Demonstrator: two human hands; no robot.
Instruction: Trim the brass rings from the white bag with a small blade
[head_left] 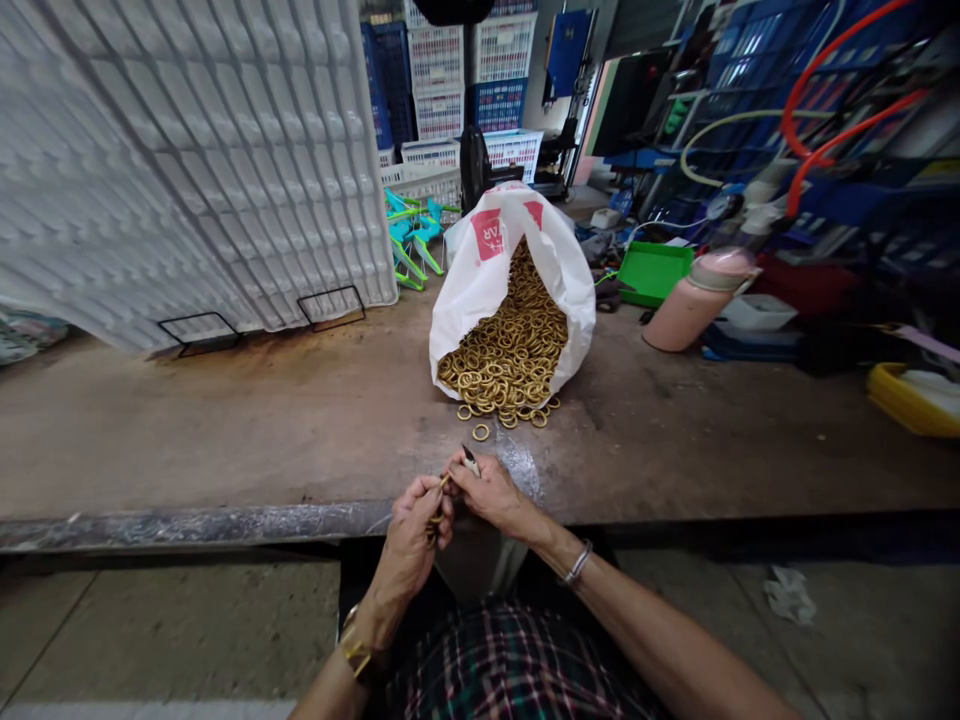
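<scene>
Several rings (433,527) sit in our left hand's (413,525) curled fingers by the tabletop's (225,440) near edge; our right hand's (491,492) closed fingers hold a pointed tool (470,462); the bag (459,300) opens toward us, likely for easy reach.

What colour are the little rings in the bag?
The rings are brassy gold; the head view shows it best.

A workshop, this, and a busy-looking one! A long, scuffed workbench (675,430) runs left to right, a white bag (576,285) spilling brass-coloured rings (517,335) by the heap across its middle. Far back, blue and white plastic crates (437,60) tower in stacks; over on the right, there's orange hose (787,118) looping above a green tray (656,272).
</scene>
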